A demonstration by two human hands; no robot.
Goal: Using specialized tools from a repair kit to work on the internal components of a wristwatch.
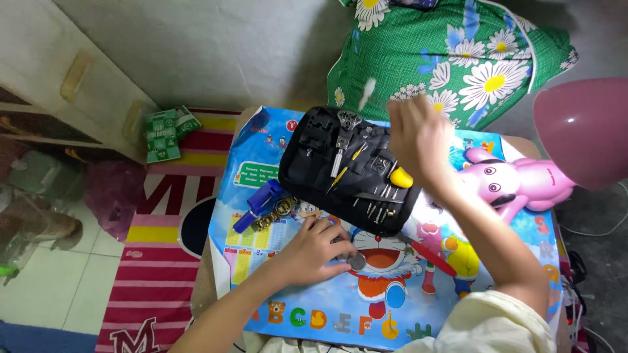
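A black tool case (314,167) lies open on a small table covered by a cartoon mat (288,307). In its loops sit several thin metal tools, a yellow-handled one (400,178) and a metal holder (348,121) near the top edge; the exact number of thin tools is too small to tell. The left hand (320,252) rests on the mat just below the case, fingers curled around a small round metal piece (356,261), with the thumb and fingertips closed on its edge. The right hand (418,140) is raised over the right side of the case, blurred, fingers loosely spread; whether it has hold of anything cannot be told. A small white blurred thing (367,93) shows just left of it. Left of the case lie one blue tool (258,204) and a gold-coloured metal band (275,212), touching each other. A pink toy (517,183) lies at the right edge, with one pink lamp shade (582,131) above it. Behind the table sits one green flowered cushion (471,52). Two green packets (167,131) lie on a striped rug (157,261) on the left.
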